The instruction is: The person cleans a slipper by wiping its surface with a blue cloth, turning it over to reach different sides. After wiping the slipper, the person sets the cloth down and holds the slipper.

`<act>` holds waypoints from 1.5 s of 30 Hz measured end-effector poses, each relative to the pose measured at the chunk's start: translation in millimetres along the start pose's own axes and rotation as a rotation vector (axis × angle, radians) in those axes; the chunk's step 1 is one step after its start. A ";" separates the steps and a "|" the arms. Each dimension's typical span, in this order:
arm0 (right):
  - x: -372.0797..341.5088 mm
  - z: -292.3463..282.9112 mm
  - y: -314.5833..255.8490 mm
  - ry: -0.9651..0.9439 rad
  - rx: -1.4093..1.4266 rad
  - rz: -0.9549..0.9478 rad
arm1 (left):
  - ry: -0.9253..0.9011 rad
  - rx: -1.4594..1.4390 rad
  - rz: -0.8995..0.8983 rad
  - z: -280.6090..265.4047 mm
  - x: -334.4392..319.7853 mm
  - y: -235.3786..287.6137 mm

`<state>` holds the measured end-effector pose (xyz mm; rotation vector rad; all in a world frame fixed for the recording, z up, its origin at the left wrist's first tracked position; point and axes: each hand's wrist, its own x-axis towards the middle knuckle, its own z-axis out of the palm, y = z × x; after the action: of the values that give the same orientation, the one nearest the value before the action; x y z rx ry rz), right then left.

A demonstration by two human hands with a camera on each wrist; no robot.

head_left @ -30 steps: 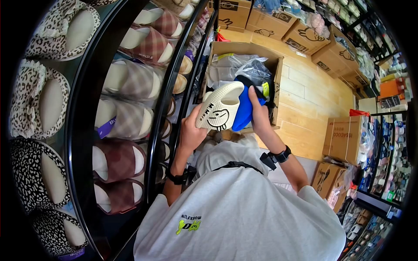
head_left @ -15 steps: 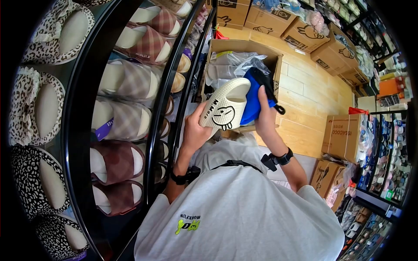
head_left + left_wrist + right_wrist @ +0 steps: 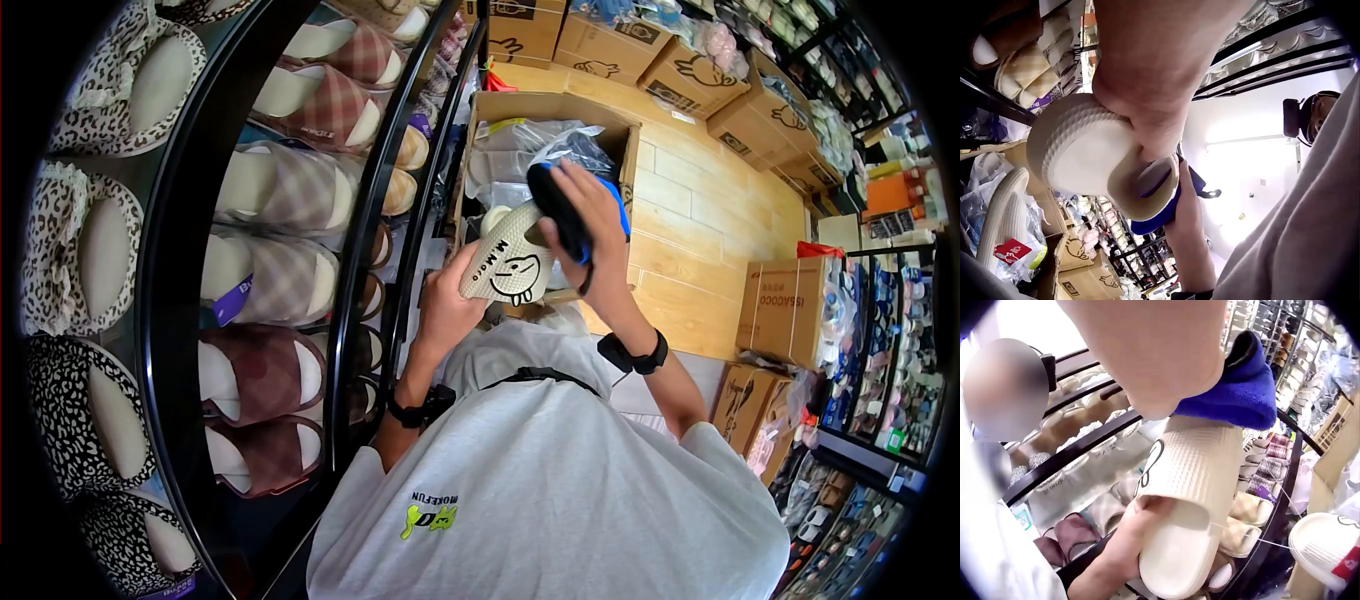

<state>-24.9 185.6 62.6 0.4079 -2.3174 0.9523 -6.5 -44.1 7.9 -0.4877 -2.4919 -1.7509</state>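
My left hand (image 3: 452, 300) grips a cream slide slipper (image 3: 512, 268) by its side, thumb reaching into the foot opening in the right wrist view. A black cartoon face and lettering mark its strap. In my right hand (image 3: 592, 235) is a fuzzy blue cloth pad (image 3: 1235, 400) with a black side and a small loop; it lies against the slipper's strap end. A second cream slipper (image 3: 1322, 547) with a red tag hangs beside, a thin clear string running from it toward the held one.
An open carton (image 3: 632, 150) with plastic-wrapped slippers stands below my hands. To the left, black-railed shelves (image 3: 345, 300) carry plaid slippers (image 3: 275, 275). Cardboard boxes (image 3: 695, 75) line the far wall, and more stand at the right (image 3: 778, 310) on the wooden floor (image 3: 700, 200).
My right hand has turned the blue pad over, black side now showing, and moved it left over the slipper's strap end. The left hand keeps its hold on the slipper.
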 end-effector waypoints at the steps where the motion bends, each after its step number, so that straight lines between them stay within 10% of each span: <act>1: 0.2 -1.9 -8.8 -0.042 -0.050 -0.055 | -0.004 0.015 0.007 0.5 -0.1 -0.3; 9: -8.7 -7.6 -28.2 -0.405 -0.173 -0.482 | -0.091 0.170 0.026 4.4 -10.3 -20.1; 16: 3.5 -5.9 -5.7 -0.089 0.022 -0.001 | -0.034 0.045 0.033 0.3 -4.7 6.8; 23: -22.1 -3.1 -26.9 -0.291 -0.300 -0.497 | -0.099 0.113 0.013 -0.7 -5.0 0.5; 31: -5.4 11.2 -2.3 0.005 0.081 -0.003 | -0.017 0.031 0.038 -4.4 -4.0 4.0; 40: -22.7 13.0 -30.6 -0.283 -0.217 -0.452 | -0.035 0.113 -0.028 -9.8 -10.1 -5.0; 45: -10.1 3.6 -11.0 -0.123 -0.007 -0.249 | -0.001 0.064 0.046 -8.7 -14.2 -5.8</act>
<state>-13.3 175.9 60.1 0.7515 -2.3092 0.8165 4.1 -57.1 2.6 -0.5370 -2.5075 -1.6490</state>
